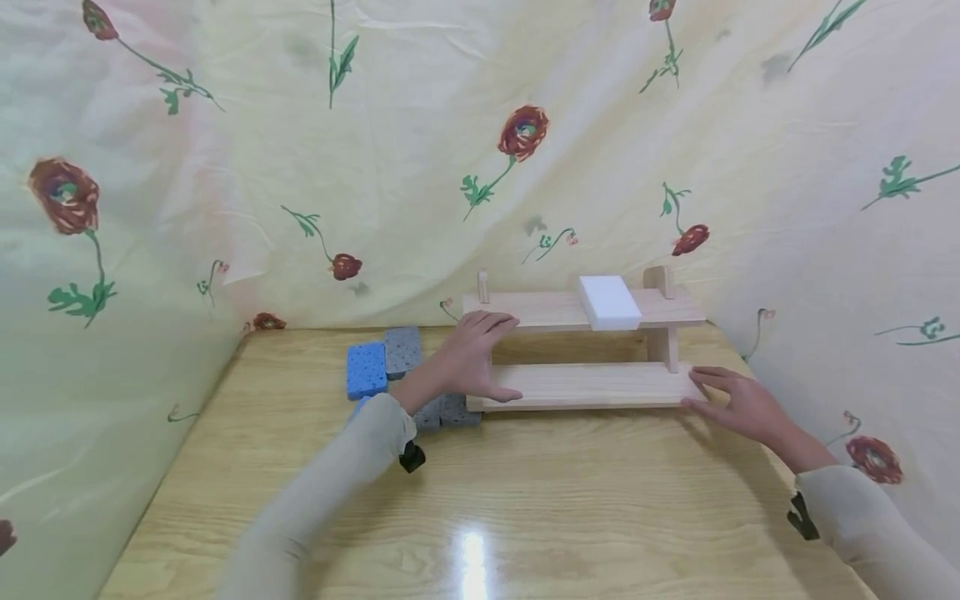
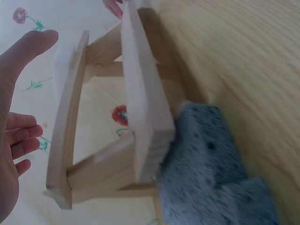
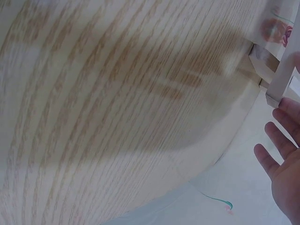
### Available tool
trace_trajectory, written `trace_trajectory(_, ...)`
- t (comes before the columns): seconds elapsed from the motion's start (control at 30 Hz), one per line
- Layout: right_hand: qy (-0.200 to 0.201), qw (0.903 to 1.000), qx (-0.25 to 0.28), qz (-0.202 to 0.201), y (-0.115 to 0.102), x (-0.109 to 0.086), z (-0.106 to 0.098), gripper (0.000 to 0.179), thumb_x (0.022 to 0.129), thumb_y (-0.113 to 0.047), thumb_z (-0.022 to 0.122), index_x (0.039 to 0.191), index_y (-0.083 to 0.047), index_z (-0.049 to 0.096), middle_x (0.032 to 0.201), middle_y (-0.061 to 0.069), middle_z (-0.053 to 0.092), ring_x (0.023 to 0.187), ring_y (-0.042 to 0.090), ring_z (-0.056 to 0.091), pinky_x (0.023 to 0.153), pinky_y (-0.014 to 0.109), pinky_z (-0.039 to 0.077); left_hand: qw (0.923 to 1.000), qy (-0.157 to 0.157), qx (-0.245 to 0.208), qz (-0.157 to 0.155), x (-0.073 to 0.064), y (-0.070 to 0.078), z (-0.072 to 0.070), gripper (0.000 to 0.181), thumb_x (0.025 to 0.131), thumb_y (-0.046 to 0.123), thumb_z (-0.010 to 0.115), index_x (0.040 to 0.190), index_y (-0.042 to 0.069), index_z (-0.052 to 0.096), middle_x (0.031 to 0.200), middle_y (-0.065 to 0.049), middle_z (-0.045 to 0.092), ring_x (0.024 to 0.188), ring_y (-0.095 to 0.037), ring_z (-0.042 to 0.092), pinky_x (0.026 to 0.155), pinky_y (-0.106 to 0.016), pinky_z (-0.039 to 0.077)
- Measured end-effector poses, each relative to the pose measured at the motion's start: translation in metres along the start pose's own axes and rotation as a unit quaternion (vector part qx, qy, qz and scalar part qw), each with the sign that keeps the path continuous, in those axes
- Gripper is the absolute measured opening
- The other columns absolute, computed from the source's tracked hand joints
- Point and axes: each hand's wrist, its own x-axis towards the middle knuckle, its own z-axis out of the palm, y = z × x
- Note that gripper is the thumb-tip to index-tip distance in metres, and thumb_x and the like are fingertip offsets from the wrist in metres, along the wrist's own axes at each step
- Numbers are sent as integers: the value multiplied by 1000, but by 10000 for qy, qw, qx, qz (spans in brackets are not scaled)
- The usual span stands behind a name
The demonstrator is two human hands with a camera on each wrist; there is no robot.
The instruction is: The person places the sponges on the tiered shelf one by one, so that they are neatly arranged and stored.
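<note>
- The pale two-tier wooden shelf stood far and rightward, between both hands.
- The left hand, spread wide, holding nothing, was by its left end.
- The right hand, loosely outstretched, merely touched its lower right end.

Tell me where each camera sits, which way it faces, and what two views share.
Head: worn on the head, facing forward and down at the shelf, table and grey sponges; shows the left hand, right hand and both sleeves.
Left wrist: on that wrist, facing along the shelf from its left end; shows part of the left hand, and a bit of the right at the top.
Right wrist: on that wrist, facing the table and shelf's right end; shows part of the right hand.
Shared: head and left wrist both show shelf and grey sponges.
</note>
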Motion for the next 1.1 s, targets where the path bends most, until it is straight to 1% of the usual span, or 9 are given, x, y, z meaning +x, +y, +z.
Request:
trace_trajectory(0.1, 8, 10000, 17, 8, 0, 0, 0, 57, 85, -31, 81, 124, 9, 68, 129, 32, 64, 115, 54, 60, 87, 64, 49, 9999, 127, -53, 4, -15, -7, 4, 111, 69, 66, 82, 152, 3, 45, 151, -11, 50, 138, -28, 47, 120, -48, 34)
trace_trajectory(0.3, -36, 10000, 29, 19, 0, 0, 0, 57, 85, -31, 81, 124, 8, 68, 129, 32, 64, 116, 54, 60, 87, 63, 49, 9984, 160, -512, -151, -45, -21, 10, 110, 68, 60, 86, 154, 5, 43, 153, -13, 48, 141, -31, 45, 118, -52, 35)
trace_trajectory(0.43, -31, 10000, 2, 18, 0, -1, 0, 57, 85, -30, 82, 124, 9, 68, 129, 32, 64, 116, 54, 60, 88, 63, 49, 9975, -70, -611, -358, -61, -32, 17, 115, 68, 64, 85, 156, 5, 40, 157, -13, 45, 144, -33, 41, 118, -55, 34)
trace_trajectory(0.53, -52, 10000, -21, 33, -1, 0, 0, 58, 84, -30, 82, 124, 9, 67, 129, 32, 64, 116, 54, 60, 89, 64, 49, 9956, -371, -620, -595, -70, -41, 22, 118, 68, 67, 84, 157, 6, 38, 158, -14, 42, 145, -33, 39, 119, -56, 33)
trace_trajectory(0.63, -68, 10000, -37, 61, 0, 0, 1, 58, 84, -30, 82, 124, 9, 67, 129, 32, 64, 116, 54, 60, 89, 64, 50, 9919, -668, -699, -825, -77, -48, 27, 117, 69, 67, 83, 158, 7, 37, 159, -15, 41, 145, -33, 37, 119, -57, 32)
trace_trajectory(0.7, -55, 10000, -42, 65, 0, 0, 1, 58, 85, -30, 82, 124, 9, 68, 129, 32, 64, 116, 54, 60, 88, 64, 50, 9894, -844, -748, -919, -79, -52, 30, 116, 70, 66, 83, 158, 6, 36, 159, -16, 40, 146, -34, 37, 120, -59, 30)
trace_trajectory(0.77, -61, 10000, -20, 75, 0, -1, 1, 58, 85, -30, 82, 124, 9, 67, 129, 32, 64, 116, 54, 60, 89, 64, 49, 9878, -993, -693, -982, -81, -56, 33, 115, 71, 66, 82, 157, 5, 36, 159, -17, 41, 146, -35, 37, 121, -59, 28)
trace_trajectory(0.9, -54, 10000, -33, 74, 0, 0, 2, 57, 86, -31, 81, 124, 9, 68, 129, 32, 64, 116, 54, 60, 89, 63, 49, 9853, -1184, -601, -1077, -83, -63, 39, 115, 71, 65, 81, 156, 2, 38, 157, -17, 42, 145, -35, 37, 123, -58, 25)
trace_trajectory(1.1, -50, 10000, -7, 83, 0, 0, 1, 57, 86, -31, 81, 124, 9, 68, 129, 32, 64, 115, 54, 60, 87, 63, 50, 9799, -1457, -589, -1232, -85, -69, 44, 112, 72, 65, 81, 156, 4, 40, 157, -14, 43, 145, -33, 38, 124, -58, 22)
